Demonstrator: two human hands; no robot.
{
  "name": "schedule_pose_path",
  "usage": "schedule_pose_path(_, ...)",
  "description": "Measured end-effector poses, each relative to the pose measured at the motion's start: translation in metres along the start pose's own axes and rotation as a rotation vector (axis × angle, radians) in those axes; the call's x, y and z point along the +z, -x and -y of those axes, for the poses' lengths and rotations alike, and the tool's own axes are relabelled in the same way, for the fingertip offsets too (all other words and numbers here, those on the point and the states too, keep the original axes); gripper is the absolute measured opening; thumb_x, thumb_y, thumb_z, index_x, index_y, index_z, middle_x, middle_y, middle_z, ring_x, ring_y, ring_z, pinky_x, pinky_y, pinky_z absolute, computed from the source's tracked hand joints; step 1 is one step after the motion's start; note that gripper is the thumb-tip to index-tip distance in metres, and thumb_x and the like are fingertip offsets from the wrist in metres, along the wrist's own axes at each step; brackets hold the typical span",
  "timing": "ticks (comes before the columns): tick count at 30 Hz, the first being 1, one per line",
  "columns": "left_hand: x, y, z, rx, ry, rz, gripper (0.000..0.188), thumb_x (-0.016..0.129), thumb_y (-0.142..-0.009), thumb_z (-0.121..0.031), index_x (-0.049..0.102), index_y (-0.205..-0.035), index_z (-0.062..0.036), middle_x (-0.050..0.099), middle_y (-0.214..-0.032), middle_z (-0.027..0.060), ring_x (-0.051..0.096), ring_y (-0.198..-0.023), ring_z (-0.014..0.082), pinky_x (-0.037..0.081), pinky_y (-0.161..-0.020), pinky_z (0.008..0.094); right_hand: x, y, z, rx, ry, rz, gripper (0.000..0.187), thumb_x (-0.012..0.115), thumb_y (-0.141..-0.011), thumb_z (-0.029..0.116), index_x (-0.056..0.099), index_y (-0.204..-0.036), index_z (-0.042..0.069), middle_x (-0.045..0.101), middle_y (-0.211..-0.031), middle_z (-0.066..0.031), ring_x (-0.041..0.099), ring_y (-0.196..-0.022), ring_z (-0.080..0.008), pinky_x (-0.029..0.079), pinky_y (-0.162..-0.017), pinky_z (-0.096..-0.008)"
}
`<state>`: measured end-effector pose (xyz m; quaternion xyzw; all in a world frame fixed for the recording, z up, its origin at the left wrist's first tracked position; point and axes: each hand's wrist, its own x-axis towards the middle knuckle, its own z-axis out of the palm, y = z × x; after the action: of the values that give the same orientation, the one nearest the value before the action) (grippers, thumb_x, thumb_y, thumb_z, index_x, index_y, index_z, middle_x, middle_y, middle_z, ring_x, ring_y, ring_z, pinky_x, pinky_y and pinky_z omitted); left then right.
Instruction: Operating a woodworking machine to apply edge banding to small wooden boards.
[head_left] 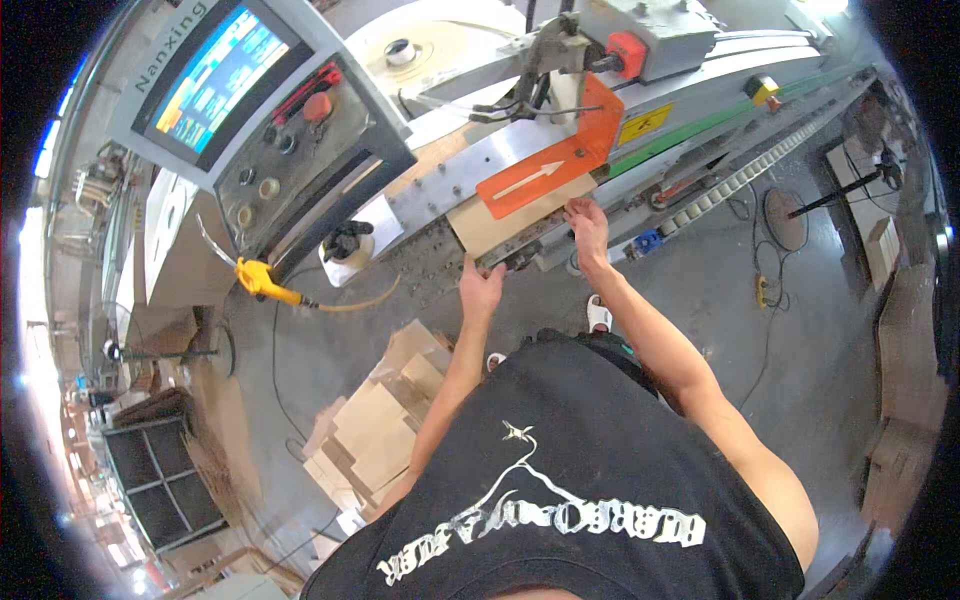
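Note:
A thin, light wooden board lies on the machine's bed, partly hidden beneath an orange guard with a white arrow. My left hand is at the board's near left corner, thumb and forefinger closed on its edge. At the board's right end, my right hand has its fingers bent around the near edge; their undersides are hidden. Both forearms reach forward from my body.
A control panel with a lit screen stands at the left. A yellow air gun hangs below it. Stacked boards sit on the floor beside my left arm. A white roller rail runs off to the right, past a round-based stand.

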<state>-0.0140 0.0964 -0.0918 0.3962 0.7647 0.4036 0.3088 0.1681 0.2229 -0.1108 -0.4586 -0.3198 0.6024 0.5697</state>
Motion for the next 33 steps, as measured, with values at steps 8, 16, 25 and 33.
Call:
schedule_pose_path(8, 0.047, -0.020, -0.056, 0.040, 0.145, 0.355, 0.071, 0.068, -0.076, -0.024, 0.036, -0.131, 0.0090, 0.063, -0.068, 0.0120, 0.061, -0.058, 0.0215, 0.049, -0.056, 0.0345, -0.061, -0.060, 0.029, 0.006, -0.018, -0.019, 0.028, 0.051, -0.077, -0.001, 0.057, -0.104, -0.002, 0.061, -0.102, -0.0094, 0.059, -0.092, -0.0183, 0.049, -0.077, -0.0289)
schedule_pose_path(16, -0.026, 0.022, 0.001, -0.055, 0.370, 0.230, 0.038, 0.062, -0.087, -0.026, 0.058, -0.117, -0.0025, 0.062, -0.069, 0.0053, 0.057, -0.055, 0.0113, 0.045, -0.051, 0.0269, -0.013, 0.048, 0.031, 0.251, 0.230, 0.193, 0.020, 0.051, -0.083, 0.006, 0.059, -0.100, -0.001, 0.065, -0.091, -0.0106, 0.063, -0.086, -0.0204, 0.050, -0.076, -0.0299)
schedule_pose_path(25, -0.201, 0.167, 0.215, -0.283, -0.281, -0.846, 0.027, 0.056, -0.083, -0.022, 0.065, -0.097, -0.0016, 0.066, -0.088, 0.0180, 0.062, -0.085, 0.0345, 0.047, -0.081, 0.0433, 0.025, 0.145, -0.049, 0.462, 0.790, 1.132, 0.020, 0.050, -0.092, 0.009, 0.058, -0.109, 0.000, 0.066, -0.097, -0.0085, 0.064, -0.087, -0.0176, 0.050, -0.078, -0.0290)
schedule_pose_path(33, -0.317, 0.365, 0.389, -1.264, -0.531, -0.976, 0.047, 0.060, -0.081, -0.033, 0.057, -0.121, -0.0094, 0.055, -0.122, 0.0182, 0.049, -0.116, 0.0357, 0.041, -0.098, 0.0475, 0.113, 0.203, -0.103, 0.424, 1.063, 1.709, 0.021, 0.055, -0.091, 0.013, 0.059, -0.107, 0.000, 0.065, -0.097, -0.0073, 0.062, -0.092, -0.0142, 0.048, -0.082, -0.0275)
